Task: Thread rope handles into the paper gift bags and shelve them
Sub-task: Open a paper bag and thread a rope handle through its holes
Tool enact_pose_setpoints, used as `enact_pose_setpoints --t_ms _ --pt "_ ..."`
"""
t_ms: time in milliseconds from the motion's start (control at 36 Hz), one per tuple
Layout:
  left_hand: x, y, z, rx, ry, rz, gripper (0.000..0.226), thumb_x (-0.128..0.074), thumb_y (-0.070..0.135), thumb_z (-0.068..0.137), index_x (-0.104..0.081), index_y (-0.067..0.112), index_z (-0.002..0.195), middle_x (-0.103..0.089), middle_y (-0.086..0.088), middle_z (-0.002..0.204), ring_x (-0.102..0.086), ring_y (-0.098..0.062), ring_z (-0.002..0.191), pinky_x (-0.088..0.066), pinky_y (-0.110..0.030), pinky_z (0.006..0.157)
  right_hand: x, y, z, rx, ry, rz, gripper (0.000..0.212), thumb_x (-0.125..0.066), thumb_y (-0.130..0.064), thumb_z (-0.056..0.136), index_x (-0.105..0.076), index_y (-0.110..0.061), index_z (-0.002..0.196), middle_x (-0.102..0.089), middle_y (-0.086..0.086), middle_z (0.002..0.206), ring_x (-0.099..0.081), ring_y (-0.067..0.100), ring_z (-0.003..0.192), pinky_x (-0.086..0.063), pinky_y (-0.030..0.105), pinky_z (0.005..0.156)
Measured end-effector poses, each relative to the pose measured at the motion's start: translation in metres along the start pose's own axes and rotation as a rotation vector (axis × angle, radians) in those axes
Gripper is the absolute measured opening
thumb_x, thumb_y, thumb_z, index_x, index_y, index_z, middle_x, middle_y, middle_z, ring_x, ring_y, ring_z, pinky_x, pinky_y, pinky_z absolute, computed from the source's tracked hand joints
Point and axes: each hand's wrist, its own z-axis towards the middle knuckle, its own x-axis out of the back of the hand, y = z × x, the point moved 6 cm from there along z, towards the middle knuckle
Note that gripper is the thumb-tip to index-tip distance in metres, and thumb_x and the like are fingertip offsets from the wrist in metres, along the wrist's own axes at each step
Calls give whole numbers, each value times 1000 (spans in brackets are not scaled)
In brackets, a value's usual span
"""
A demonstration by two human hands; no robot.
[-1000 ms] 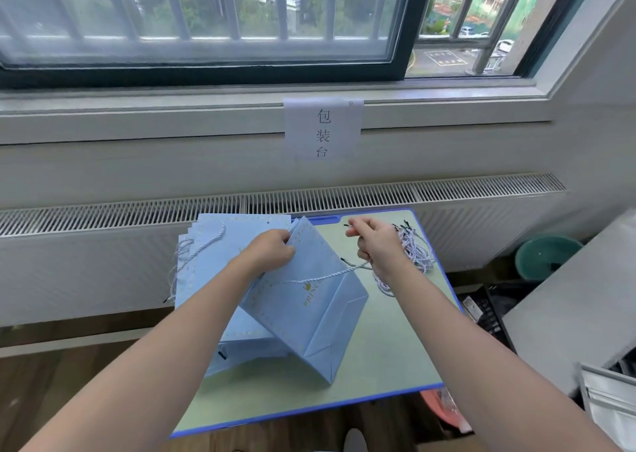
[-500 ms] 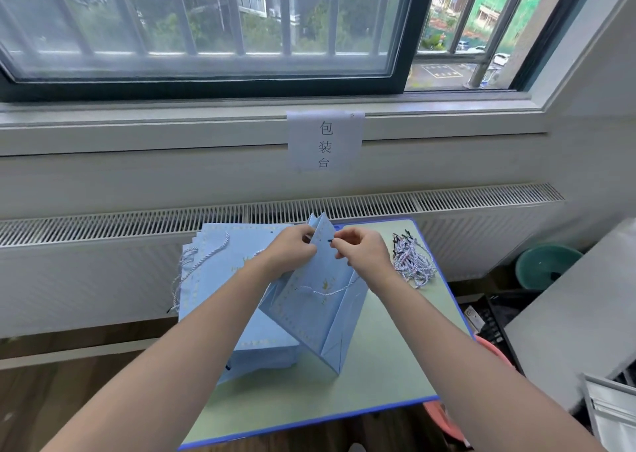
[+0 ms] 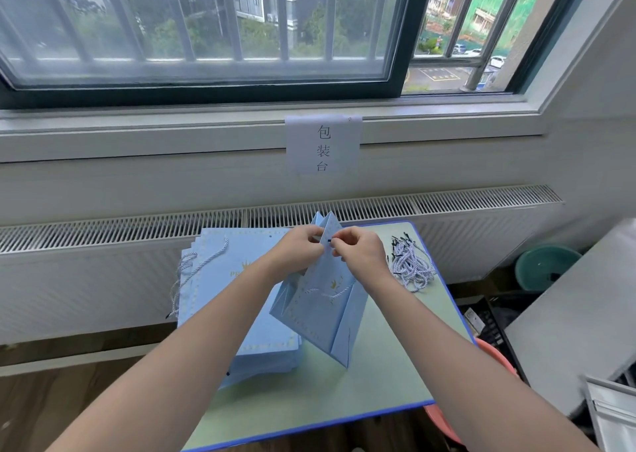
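A light blue paper gift bag [image 3: 325, 317] stands tilted on the green table [image 3: 361, 396], its top edge raised toward the window. My left hand [image 3: 298, 247] pinches the bag's top rim. My right hand [image 3: 358, 250] pinches the black tip of a white-and-blue rope handle [image 3: 332, 291] against that rim; the rope hangs in a loop across the bag's front. A stack of flat blue bags [image 3: 234, 279] lies to the left, some with rope handles trailing off the table's edge. A pile of loose rope handles [image 3: 411, 265] lies at the right.
A radiator grille [image 3: 137, 231] runs behind the table under the window sill, where a paper sign [image 3: 322, 145] hangs. A teal basin [image 3: 543, 267] sits on the floor at right beside a grey surface [image 3: 585, 317]. A pink basin [image 3: 495, 362] peeks out under the table's right edge.
My right hand has moved left from over the rope pile to meet my left hand at the bag's top rim. The bag has been raised more upright, and the rope loop hangs slacker.
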Motion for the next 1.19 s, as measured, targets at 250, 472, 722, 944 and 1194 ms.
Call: enact_pose_setpoints --t_ms 250,472,722,944,1194 --pt "-5 9 -4 53 -58 -158 35 -38 -2 84 -68 -3 102 -64 -16 79 -62 -28 67 -55 -33 58 -1 -6 -4 23 -17 -41 12 -64 -17 91 -75 -16 93 -71 -7 82 -68 12 85 -52 21 75" --pt "0 9 8 109 -13 -209 49 -27 -20 82 -66 -5 106 -70 -16 85 -72 -29 88 -59 -43 84 -7 -20 -12 124 -204 -122 35 -75 -28 82 -68 -15 113 -71 -1 101 -68 14 87 -55 28 79" --pt "-4 22 19 -68 142 426 19 -47 7 97 -65 6 101 -70 -15 89 -70 -32 78 -59 -43 73 11 -21 -12 138 -103 -207 39 -60 -15 84 -65 -12 123 -66 3 113 -64 13 92 -48 19 76" --pt "-12 25 19 -83 88 905 11 -46 0 87 -51 7 80 -57 -10 92 -55 -30 79 -42 -32 60 39 -17 -9 84 16 -150 29 -60 -11 84 -68 -14 112 -71 -2 102 -65 12 91 -50 22 80" --pt "-26 28 19 -189 -106 1068 21 -47 -7 86 -53 7 71 -52 -9 104 -54 -26 85 -48 -34 71 55 -18 -3 65 -2 -133 22 -59 -11 86 -65 -22 103 -65 -8 97 -62 8 88 -45 8 67"
